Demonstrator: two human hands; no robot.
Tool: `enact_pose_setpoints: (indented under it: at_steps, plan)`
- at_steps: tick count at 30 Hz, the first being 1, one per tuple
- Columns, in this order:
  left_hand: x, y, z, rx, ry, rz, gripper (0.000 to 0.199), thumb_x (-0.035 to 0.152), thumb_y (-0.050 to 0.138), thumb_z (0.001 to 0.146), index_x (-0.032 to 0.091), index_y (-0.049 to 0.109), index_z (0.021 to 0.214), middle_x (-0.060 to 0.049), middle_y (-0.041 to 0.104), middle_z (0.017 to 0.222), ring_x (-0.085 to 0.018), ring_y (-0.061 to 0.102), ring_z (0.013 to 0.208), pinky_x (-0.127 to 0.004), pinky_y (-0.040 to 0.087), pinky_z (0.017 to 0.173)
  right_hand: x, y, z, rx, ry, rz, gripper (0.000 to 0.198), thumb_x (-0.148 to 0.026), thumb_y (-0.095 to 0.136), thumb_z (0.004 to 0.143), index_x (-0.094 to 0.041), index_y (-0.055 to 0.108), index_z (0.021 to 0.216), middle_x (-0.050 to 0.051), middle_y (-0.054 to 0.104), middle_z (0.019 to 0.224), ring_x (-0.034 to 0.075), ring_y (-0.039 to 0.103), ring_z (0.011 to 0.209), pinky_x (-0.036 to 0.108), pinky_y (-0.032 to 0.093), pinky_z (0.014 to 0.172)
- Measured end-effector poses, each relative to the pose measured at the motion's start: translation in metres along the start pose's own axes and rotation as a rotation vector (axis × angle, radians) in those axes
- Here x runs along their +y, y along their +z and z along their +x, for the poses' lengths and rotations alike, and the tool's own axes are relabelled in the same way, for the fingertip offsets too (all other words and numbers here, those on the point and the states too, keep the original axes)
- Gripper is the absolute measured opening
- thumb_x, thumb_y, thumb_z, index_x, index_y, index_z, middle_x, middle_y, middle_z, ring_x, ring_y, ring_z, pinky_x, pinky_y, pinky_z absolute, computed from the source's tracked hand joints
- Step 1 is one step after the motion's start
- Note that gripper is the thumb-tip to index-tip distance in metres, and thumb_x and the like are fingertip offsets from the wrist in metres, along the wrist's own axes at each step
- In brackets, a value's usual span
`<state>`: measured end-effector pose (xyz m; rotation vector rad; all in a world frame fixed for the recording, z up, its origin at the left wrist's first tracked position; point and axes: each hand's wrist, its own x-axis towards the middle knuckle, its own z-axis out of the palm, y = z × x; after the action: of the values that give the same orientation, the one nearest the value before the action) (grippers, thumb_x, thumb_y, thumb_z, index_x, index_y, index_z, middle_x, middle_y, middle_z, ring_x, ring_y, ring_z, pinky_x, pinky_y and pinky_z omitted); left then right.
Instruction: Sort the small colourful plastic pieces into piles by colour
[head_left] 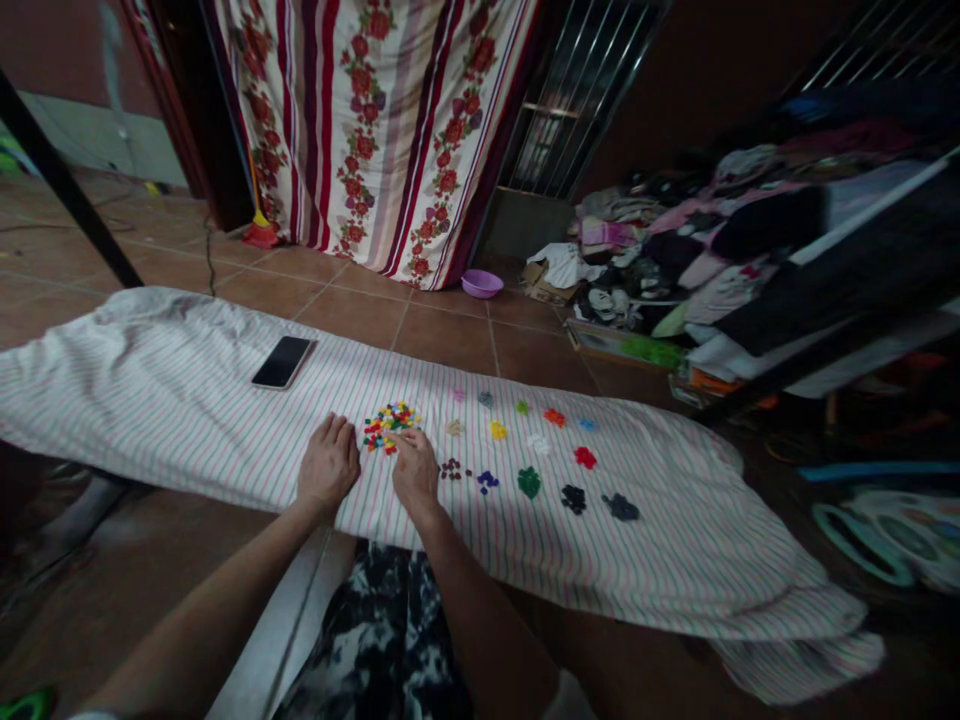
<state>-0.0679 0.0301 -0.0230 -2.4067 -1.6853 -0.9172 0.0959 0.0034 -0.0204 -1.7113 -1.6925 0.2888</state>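
A pile of small mixed-colour pieces (390, 415), red, yellow, green, white and blue, lies on the striped cloth (465, 545). My right hand (415, 470) is at the pile's near right edge, its index finger stretched onto the pieces; nothing shows held in it. Left of the pile, my left hand (328, 462) rests flat on the cloth and holds nothing. Single-colour heaps spread to the right, among them brown pieces (452, 469), dark blue pieces (487, 482), yellow pieces (498, 430), green pieces (529, 482), red pieces (585, 458) and black pieces (574, 499).
A phone (284, 361) lies on the cloth at the left. Beyond the cloth are a tiled floor, a purple basin (481, 284), a floral curtain (367, 130) and a broom (260, 225). Heaped clothes (675, 240) fill the right side.
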Motion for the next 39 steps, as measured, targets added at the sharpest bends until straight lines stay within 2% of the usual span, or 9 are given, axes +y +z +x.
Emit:
enact_pose_setpoints:
  at_steps: [5,10,15,21,26,31,35,39]
  plan:
    - [0.004,-0.004,0.0,-0.009,-0.103,0.094,0.04,0.023,0.036,0.093,0.008,0.062,0.118,-0.021,0.06,0.132,-0.033,0.045,0.135,-0.053,0.034,0.115,0.009,0.002,0.002,0.095,-0.027,0.126,0.049,-0.002,0.04,0.084,-0.021,0.071,0.117,0.009,0.062,0.118,0.019,0.057,0.112,0.032,0.044,0.104]
    - [0.007,-0.003,0.003,-0.039,-0.17,0.186,0.047,0.027,0.034,0.093,0.004,0.06,0.125,-0.023,0.056,0.138,-0.035,0.043,0.139,-0.053,0.033,0.114,0.023,0.003,0.024,0.181,0.086,0.139,0.048,-0.001,0.039,0.08,-0.016,0.069,0.114,0.012,0.065,0.109,0.022,0.058,0.108,0.036,0.046,0.101]
    - [0.009,0.0,0.004,-0.112,-0.193,0.182,0.054,0.032,0.034,0.094,0.005,0.053,0.137,-0.025,0.047,0.147,-0.037,0.037,0.143,-0.056,0.03,0.115,0.023,-0.005,0.044,0.026,0.081,-0.011,0.048,0.001,0.041,0.079,-0.016,0.071,0.112,0.013,0.067,0.115,0.022,0.058,0.112,0.034,0.044,0.1]
    - [0.008,0.003,0.004,-0.166,-0.17,0.218,0.053,0.035,0.035,0.096,0.016,0.05,0.143,-0.022,0.042,0.152,-0.038,0.032,0.145,-0.059,0.027,0.116,0.015,-0.01,0.033,-0.158,-0.142,-0.106,0.051,0.003,0.04,0.081,-0.016,0.07,0.117,0.01,0.066,0.128,0.02,0.057,0.121,0.034,0.04,0.104]
    - [0.007,0.003,0.006,-0.23,-0.111,0.228,0.052,0.038,0.035,0.097,0.022,0.048,0.145,-0.018,0.04,0.154,-0.037,0.03,0.146,-0.059,0.025,0.117,0.02,-0.018,0.033,-0.165,-0.221,-0.067,0.05,0.001,0.038,0.083,-0.019,0.073,0.114,0.007,0.068,0.126,0.018,0.059,0.118,0.033,0.04,0.105]
    - [0.004,0.004,0.007,-0.254,-0.069,0.2,0.053,0.042,0.031,0.098,0.024,0.047,0.145,-0.015,0.04,0.154,-0.035,0.029,0.147,-0.059,0.025,0.117,0.03,-0.023,0.052,-0.085,-0.121,-0.126,0.049,0.0,0.041,0.081,-0.018,0.072,0.114,0.009,0.067,0.126,0.021,0.057,0.121,0.034,0.04,0.106]
    - [0.002,0.006,0.007,-0.263,-0.011,0.17,0.052,0.042,0.031,0.098,0.027,0.047,0.145,-0.013,0.04,0.155,-0.033,0.03,0.147,-0.056,0.025,0.118,0.032,-0.013,0.063,-0.126,-0.048,-0.183,0.047,-0.005,0.04,0.087,-0.016,0.068,0.123,0.011,0.065,0.13,0.022,0.055,0.125,0.037,0.038,0.109]
    - [0.001,0.007,0.007,-0.239,0.004,0.154,0.051,0.041,0.031,0.098,0.027,0.048,0.144,-0.013,0.04,0.155,-0.033,0.03,0.147,-0.056,0.026,0.118,0.025,-0.001,0.06,-0.165,-0.119,-0.153,0.046,-0.007,0.041,0.09,-0.015,0.064,0.129,0.012,0.06,0.138,0.02,0.05,0.131,0.036,0.036,0.113]
